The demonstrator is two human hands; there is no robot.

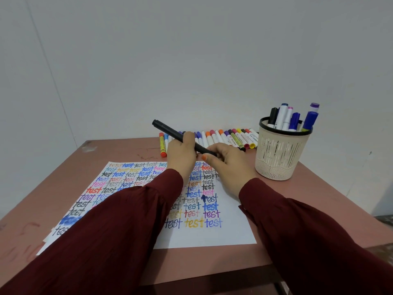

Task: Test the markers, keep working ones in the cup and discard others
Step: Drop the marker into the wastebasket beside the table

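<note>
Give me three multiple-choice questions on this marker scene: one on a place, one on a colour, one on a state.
1. Where does the mesh cup stand? A) on the paper B) right of the paper C) left of the paper
2. What colour is the held marker? A) red B) yellow C) black
3. How is that marker held? A) by both hands B) by one hand C) by neither hand
Answers: 1 B, it stands on the table beside the paper's right edge. 2 C, its barrel is black. 3 A, the left hand grips the barrel, the right hand pinches its lower end.
</note>
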